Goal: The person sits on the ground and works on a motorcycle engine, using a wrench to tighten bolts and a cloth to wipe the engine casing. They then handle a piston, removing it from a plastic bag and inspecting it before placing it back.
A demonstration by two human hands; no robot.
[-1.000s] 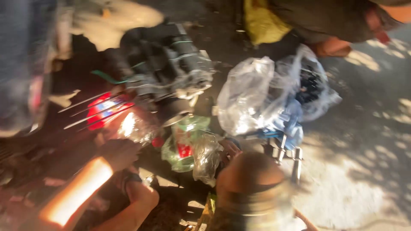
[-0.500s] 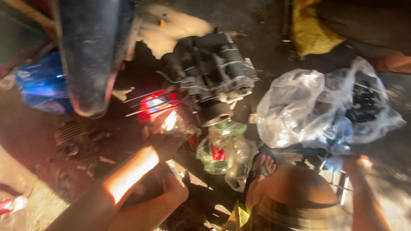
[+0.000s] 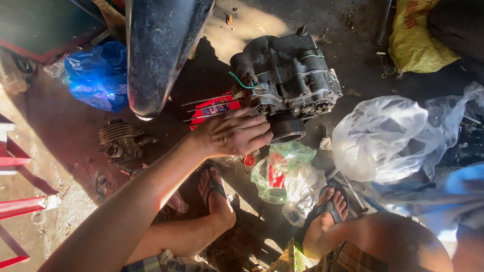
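Grey metal of an engine point(image 3: 290, 75) fills the upper middle of the frame, set on a dirty floor point(image 3: 75, 131), with a green wire point(image 3: 241, 83) at its left side. The left hand point(image 3: 233, 133) is laid palm down at the centre, its fingers spread loosely and flat, nothing gripped; the fingertips reach the engine's lower left edge and lie just beside a dark round cylinder point(image 3: 287, 130) under the engine. A red packet point(image 3: 214, 108) with thin rods is seen partly under the hand. The right hand cannot be seen. Just below the cylinder lies a green bag point(image 3: 277, 171), touching a clear bag point(image 3: 302, 189). A larger clear bag point(image 3: 383, 138) is seen at the right, a blue bag point(image 3: 98, 75) at the upper left, a yellow sack point(image 3: 418, 40) at the upper right. A black fender point(image 3: 159, 50) hangs down from the top. A finned part point(image 3: 118, 141) rests at the left. 2 sandalled feet point(image 3: 217, 194) are planted at the bottom
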